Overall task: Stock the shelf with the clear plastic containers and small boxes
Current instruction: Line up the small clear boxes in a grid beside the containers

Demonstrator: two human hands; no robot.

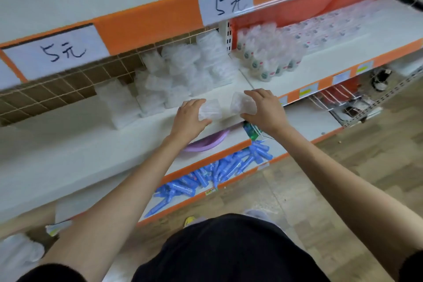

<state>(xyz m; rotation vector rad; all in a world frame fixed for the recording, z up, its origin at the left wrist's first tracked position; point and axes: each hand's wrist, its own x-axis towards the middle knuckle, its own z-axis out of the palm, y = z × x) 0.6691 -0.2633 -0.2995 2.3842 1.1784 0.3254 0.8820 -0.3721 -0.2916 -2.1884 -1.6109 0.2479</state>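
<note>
My left hand [191, 115] grips a clear plastic container [211, 109] at the front of the white shelf [91, 142]. My right hand [265, 110] grips a second clear container [241, 103] just beside the first. Both containers sit low over the shelf surface; I cannot tell whether they touch it. Behind them, several stacked clear containers [183, 75] fill the back of the shelf in uneven rows.
Small bottles with green labels [265, 62] stand to the right past a shelf divider [246, 78]. An orange price rail with handwritten tags [225, 3] overhangs above. A purple item [207, 142] and blue tubes [229, 167] lie on lower shelves. Wire racks [343, 103] jut out at right.
</note>
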